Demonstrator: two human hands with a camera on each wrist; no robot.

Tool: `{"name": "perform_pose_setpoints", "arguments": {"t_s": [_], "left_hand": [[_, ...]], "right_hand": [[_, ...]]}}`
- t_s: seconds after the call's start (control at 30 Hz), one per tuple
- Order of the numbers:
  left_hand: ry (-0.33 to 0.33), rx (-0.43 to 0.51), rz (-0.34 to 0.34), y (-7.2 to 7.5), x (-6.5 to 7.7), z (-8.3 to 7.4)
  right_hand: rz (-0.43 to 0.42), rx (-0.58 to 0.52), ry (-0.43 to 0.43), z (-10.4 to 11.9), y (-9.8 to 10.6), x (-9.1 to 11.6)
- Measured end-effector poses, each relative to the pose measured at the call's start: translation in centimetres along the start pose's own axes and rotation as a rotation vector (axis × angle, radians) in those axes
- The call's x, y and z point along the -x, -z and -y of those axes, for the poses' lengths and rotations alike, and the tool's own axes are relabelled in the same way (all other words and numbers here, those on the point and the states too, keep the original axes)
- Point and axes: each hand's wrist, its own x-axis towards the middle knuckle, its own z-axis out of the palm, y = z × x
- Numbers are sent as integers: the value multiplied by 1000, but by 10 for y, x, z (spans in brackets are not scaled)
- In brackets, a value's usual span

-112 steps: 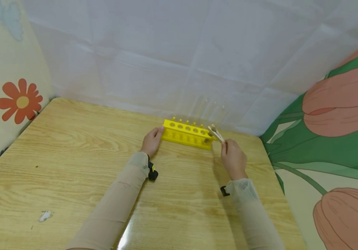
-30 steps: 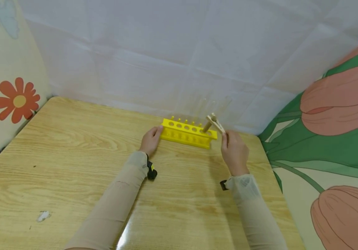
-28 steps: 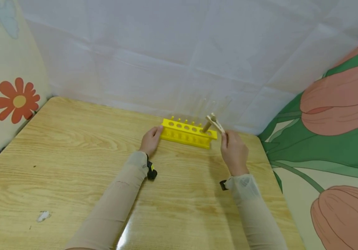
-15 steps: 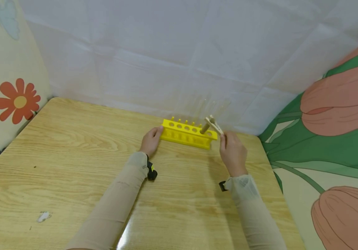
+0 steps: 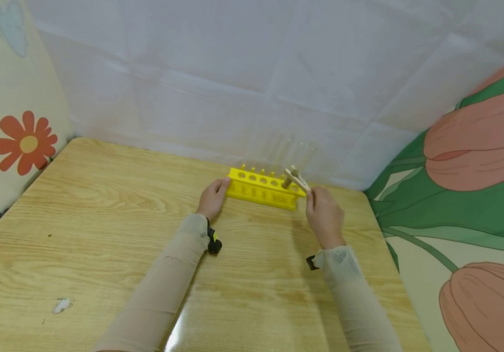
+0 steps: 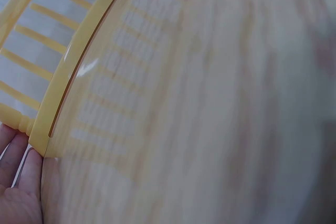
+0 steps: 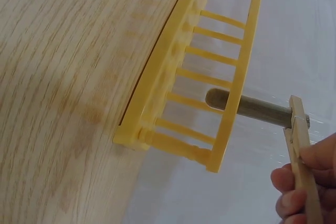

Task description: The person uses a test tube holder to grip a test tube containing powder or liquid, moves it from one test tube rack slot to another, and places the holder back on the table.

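A yellow test tube rack (image 5: 261,188) stands near the table's back edge, a row of holes in its top plate. My left hand (image 5: 212,198) grips its left end; the fingers (image 6: 32,174) lie by the end post in the left wrist view. With my right hand (image 5: 325,215) I pinch a wooden test tube holder (image 7: 300,148), which clamps a brownish test tube (image 7: 262,109) near its mouth. That tube passes through a hole toward the rack's right end. In the right wrist view its rounded bottom sits between the plates, apart from the base.
Faint clear tube-like shapes (image 5: 300,151) rise behind the rack, hard to make out. A white sheet (image 5: 199,98) hangs behind the wooden table (image 5: 102,205). Flower-patterned cloth (image 5: 468,146) borders the right side, and another flowered cloth (image 5: 27,88) the left.
The test tube was lifted from low at the rack's right end to above a hole. Over the last second, my right hand lowered it into the hole. My left hand stayed on the rack.
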Motion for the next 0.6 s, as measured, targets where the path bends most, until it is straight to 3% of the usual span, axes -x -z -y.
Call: {"name": "perform_pose_setpoints", "arguments": {"t_s": [0.6], "left_hand": [[17,20,15,0,-4,5]], "right_hand": [[66,2,-38,2,-7,2]]}}
